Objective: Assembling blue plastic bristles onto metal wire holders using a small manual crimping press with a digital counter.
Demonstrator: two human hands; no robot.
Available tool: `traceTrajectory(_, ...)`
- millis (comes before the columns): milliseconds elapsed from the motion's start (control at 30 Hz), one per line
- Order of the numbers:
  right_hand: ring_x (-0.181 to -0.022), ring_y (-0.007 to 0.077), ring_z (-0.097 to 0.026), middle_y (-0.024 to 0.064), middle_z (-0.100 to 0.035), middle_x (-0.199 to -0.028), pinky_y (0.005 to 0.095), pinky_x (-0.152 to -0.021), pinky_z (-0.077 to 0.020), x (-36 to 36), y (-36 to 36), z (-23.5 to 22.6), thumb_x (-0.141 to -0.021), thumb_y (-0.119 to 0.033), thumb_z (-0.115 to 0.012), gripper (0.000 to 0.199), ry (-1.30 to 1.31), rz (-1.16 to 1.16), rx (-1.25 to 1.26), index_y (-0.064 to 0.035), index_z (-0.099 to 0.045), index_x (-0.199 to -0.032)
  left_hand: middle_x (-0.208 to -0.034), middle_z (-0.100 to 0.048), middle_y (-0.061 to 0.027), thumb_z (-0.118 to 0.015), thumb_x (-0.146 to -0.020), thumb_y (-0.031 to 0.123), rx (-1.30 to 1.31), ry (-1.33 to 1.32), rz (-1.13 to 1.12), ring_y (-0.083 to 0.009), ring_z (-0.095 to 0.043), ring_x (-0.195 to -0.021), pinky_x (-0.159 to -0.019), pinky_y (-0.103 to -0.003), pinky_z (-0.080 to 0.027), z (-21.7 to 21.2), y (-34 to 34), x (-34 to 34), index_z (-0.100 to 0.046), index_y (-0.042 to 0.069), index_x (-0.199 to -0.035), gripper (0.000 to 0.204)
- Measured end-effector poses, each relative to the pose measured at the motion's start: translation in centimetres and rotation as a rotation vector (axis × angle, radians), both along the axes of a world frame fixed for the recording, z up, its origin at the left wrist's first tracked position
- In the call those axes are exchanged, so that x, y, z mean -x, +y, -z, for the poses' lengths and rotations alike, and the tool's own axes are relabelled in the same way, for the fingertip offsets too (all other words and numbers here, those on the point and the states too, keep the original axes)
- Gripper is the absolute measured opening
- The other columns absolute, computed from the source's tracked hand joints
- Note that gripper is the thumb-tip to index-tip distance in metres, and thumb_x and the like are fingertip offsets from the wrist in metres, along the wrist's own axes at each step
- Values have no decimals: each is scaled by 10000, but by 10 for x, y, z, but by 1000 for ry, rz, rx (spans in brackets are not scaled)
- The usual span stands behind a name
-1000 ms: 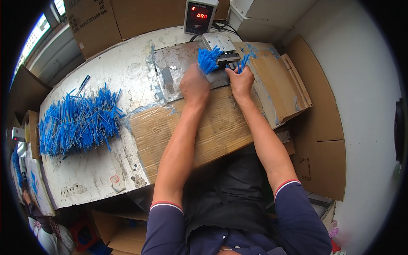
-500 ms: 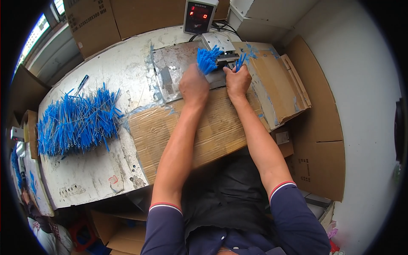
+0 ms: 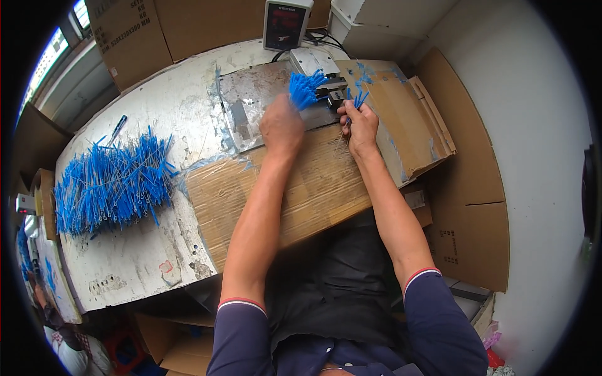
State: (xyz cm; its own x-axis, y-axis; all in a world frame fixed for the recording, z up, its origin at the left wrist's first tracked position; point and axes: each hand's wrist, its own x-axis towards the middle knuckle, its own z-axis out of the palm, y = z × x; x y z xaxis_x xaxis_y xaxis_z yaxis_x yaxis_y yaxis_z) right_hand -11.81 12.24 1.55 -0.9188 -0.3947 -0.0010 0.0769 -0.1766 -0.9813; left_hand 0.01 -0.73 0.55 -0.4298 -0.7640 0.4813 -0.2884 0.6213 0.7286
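Note:
My left hand (image 3: 281, 127) is closed around a thick bundle of thin blue sticks with wire ends (image 3: 304, 89). Their blue tips fan out past the fingers, close to a small machine with dark metal blocks (image 3: 337, 98). One blue stick seems to reach from the bundle toward those blocks. My right hand (image 3: 362, 130), just right of the blocks, pinches several more blue sticks (image 3: 356, 100), and fine wires show below its fingers. Left of both hands, a big pile of the same blue sticks (image 3: 116, 182) lies on the worn white table (image 3: 135, 250).
A box with a dark display (image 3: 285, 26) stands behind the machine, cables beside it. Flattened cardboard (image 3: 251, 194) covers the near table edge, and a taped cardboard box (image 3: 404, 119) sits to the right. A pen (image 3: 119, 127) lies beyond the pile. Another person (image 3: 72, 344) is at lower left.
My right hand has shifted a little right and nearer to me, away from the machine's blocks. The left hand keeps its bundle in nearly the same place. The display's red digits look dimmer.

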Motion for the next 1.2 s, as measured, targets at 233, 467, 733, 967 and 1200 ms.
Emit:
traceTrajectory(233, -570, 87, -573, 76, -669, -797, 211, -418, -408, -6, 7, 0, -950, -137, -673, 141, -89, -46, 47, -8, -634, -994, -906, -699, -208, -616, -873, 101, 0, -77, 21, -418, -672, -869, -762, -522, -503, -3, 1, 0, -654, 65, -1040, 175)
traceTrajectory(467, -545, 62, -556, 54, -656, -775, 201, -406, -389, -17, 0, 8, -954, -150, -662, 161, 41, 27, 96, -1, -633, -1007, -897, -690, -210, -626, -861, 74, 4, -76, 57, -421, -664, -862, -751, -525, -492, -2, -2, 1, -636, 55, -1003, 144)
traceTrajectory(733, -509, 61, -527, 58, -643, -753, 197, -391, -378, -17, 13, 1, -971, -156, -617, 170, -30, 38, 234, -1, -631, -1041, -879, -684, -206, -641, -825, 10, -19, -52, 36, -432, -656, -836, -729, -523, -494, -6, 7, -1, -629, 49, -991, 172)
traceTrajectory(967, -545, 62, -543, 43, -636, -761, 200, -401, -397, -16, 11, 8, -977, -162, -616, 161, -24, -10, 158, -15, -616, -1043, -799, -715, -96, -660, -921, 89, -298, 226, 108, -231, -671, -764, -709, -357, -512, 6, 13, -32, -664, 56, -965, 56)
traceTrajectory(1200, -537, 60, -546, 32, -628, -752, 214, -400, -414, -13, 10, 8, -987, -168, -607, 145, 7, -61, 160, -24, -619, -977, -780, -673, -4, -636, -994, 116, -706, 424, 28, -37, -473, -597, -538, -223, -364, -21, 50, -120, -687, 38, -981, 94)
